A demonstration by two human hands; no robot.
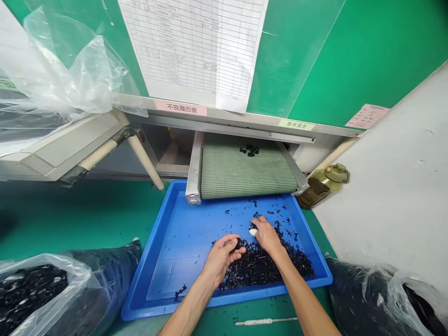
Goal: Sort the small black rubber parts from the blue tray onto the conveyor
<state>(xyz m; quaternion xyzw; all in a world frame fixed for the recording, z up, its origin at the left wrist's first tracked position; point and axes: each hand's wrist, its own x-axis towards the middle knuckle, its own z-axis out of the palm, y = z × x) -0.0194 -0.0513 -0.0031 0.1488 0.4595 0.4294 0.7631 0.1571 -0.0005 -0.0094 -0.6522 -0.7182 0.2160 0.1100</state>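
Observation:
A blue tray (168, 261) lies on the green table below a green conveyor belt (245, 175). A heap of small black plastic bits (266, 266) fills its near right part. My left hand (222, 256) hovers over the heap with fingers curled round a small black part (238, 243). My right hand (266, 234) is just beyond it, pinching a small black and white round part (252, 228) above the tray. A few black parts (250, 150) sit at the far end of the belt.
Clear bags of black parts stand at the left (38, 289) and right (388, 298). A yellowish bottle (324, 183) lies by the belt's right side. A white stick (264, 321) lies before the tray. A paper sheet (196, 46) hangs on the green wall.

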